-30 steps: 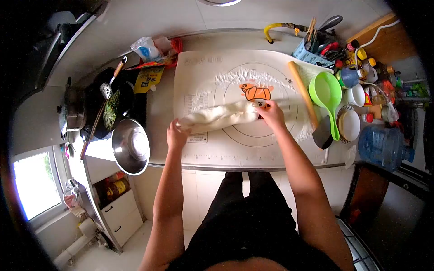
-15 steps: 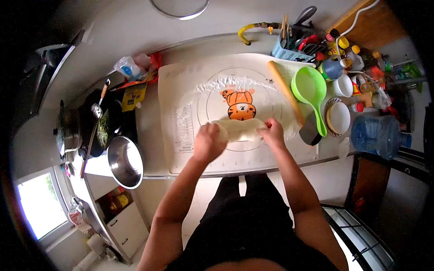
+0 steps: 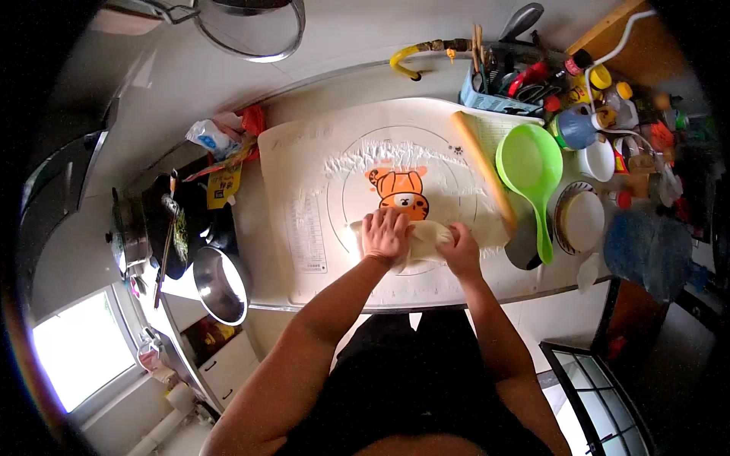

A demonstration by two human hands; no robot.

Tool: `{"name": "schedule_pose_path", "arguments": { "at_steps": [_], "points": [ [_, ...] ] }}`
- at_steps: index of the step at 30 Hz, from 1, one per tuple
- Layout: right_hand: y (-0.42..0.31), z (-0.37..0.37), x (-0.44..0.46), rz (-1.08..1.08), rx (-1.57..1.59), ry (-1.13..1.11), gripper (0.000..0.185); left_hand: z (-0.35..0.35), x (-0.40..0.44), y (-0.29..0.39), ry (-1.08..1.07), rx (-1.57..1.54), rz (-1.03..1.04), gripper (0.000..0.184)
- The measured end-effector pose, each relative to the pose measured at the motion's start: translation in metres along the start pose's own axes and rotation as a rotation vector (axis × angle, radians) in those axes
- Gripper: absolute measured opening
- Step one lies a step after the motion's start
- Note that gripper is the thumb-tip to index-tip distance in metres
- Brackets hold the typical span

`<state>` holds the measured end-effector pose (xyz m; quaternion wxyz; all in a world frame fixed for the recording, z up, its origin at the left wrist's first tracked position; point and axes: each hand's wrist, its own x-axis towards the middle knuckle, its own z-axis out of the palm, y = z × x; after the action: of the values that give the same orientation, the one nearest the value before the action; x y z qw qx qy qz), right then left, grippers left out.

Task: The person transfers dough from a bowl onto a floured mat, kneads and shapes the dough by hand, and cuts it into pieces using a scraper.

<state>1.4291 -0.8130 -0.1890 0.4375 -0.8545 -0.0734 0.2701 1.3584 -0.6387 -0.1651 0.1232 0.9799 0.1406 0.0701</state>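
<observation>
The dough (image 3: 427, 240), long a second ago, now lies short and bunched on the mat (image 3: 285, 163), so it seems to be getting folded, with the left hand (image 3: 385, 235) spread flat on top, the right hand (image 3: 463, 251) pinching its end with bent fingers, and a blue basket (image 3: 487, 101) behind holding kitchen tools (image 3: 525, 82).

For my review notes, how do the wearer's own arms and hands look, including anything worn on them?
Two bare human arms, with no sleeve showing on the left arm or right arm. The left hand and right hand wear no gloves, and no watch or bracelet shows; rings are too small to rule out. Clothing between them is black.
</observation>
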Motion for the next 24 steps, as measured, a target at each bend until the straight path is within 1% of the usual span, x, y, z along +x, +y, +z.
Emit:
{"name": "schedule_pose_path", "arguments": {
  "at_steps": [2, 3, 5, 6, 8, 9, 10, 11, 12, 13, 14, 16, 17, 18, 20, 21, 22, 24],
  "points": [
    [0.008, -0.002, 0.003, 0.075, 0.192, -0.017, 0.047, -0.001, 0.009, 0.002, -0.095, -0.084, -0.045, 0.024],
    [0.013, -0.003, 0.007, 0.075, 0.189, -0.024, 0.047, -0.001, 0.016, 0.001, -0.097, -0.084, -0.053, 0.024],
    [0.020, -0.004, 0.006, 0.101, 0.370, -0.136, 0.050, -0.002, 0.021, 0.003, -0.128, -0.071, -0.062, 0.027],
    [0.016, -0.003, 0.004, 0.098, 0.360, -0.138, 0.050, -0.004, 0.024, 0.004, -0.123, -0.078, -0.068, 0.027],
    [-0.005, -0.002, -0.007, 0.286, 0.746, -0.138, 0.052, -0.010, 0.029, 0.007, -0.183, -0.165, -0.169, 0.031],
    [-0.013, 0.000, -0.015, 0.282, 0.728, -0.138, 0.052, -0.011, 0.029, 0.008, -0.156, -0.155, -0.186, 0.034],
    [-0.024, 0.002, -0.018, 0.206, 0.543, -0.110, 0.051, -0.017, 0.031, 0.011, -0.140, -0.166, -0.194, 0.034],
    [-0.037, 0.007, -0.019, 0.120, 0.360, -0.076, 0.051, -0.024, 0.038, 0.013, -0.198, -0.235, -0.302, 0.035],
    [-0.073, 0.006, -0.032, 0.079, 0.356, -0.127, 0.049, -0.029, 0.043, 0.012, -0.265, -0.307, -0.410, 0.037],
    [-0.083, 0.014, -0.041, -0.033, 0.209, -0.140, 0.048, -0.015, 0.045, -0.007, -0.251, -0.940, -0.634, 0.042],
    [-0.091, 0.023, -0.048, -0.146, 0.063, -0.156, 0.046, -0.022, 0.043, -0.020, -0.154, -1.705, -0.661, 0.043],
    [-0.106, 0.044, -0.058, -0.376, 0.143, -0.240, 0.044, -0.048, 0.026, -0.045, 0.013, -1.873, -0.593, 0.037],
    [-0.115, 0.050, -0.060, -0.423, 0.013, -0.298, 0.038, -0.058, 0.010, -0.061, 0.048, -1.677, -0.623, 0.034],
    [-0.106, 0.063, -0.054, -0.428, 0.012, -0.303, 0.038, -0.065, -0.013, -0.075, 0.075, -1.477, -0.651, 0.032],
    [-0.080, 0.097, -0.030, -0.628, -0.226, -0.066, 0.035, -0.062, -0.054, -0.092, 0.196, -1.371, -0.889, 0.027],
    [-0.089, 0.101, -0.025, -0.577, -0.258, -0.095, 0.022, -0.060, -0.070, -0.096, 0.201, -1.321, -0.946, 0.025],
    [-0.094, 0.107, -0.022, -0.581, -0.257, -0.099, 0.022, -0.056, -0.088, -0.097, 0.199, -1.271, -1.005, 0.024],
    [-0.103, 0.114, -0.011, -0.526, -0.472, -0.088, 0.012, -0.035, -0.114, -0.094, 0.143, -1.238, -1.043, 0.022]
  ]
}}
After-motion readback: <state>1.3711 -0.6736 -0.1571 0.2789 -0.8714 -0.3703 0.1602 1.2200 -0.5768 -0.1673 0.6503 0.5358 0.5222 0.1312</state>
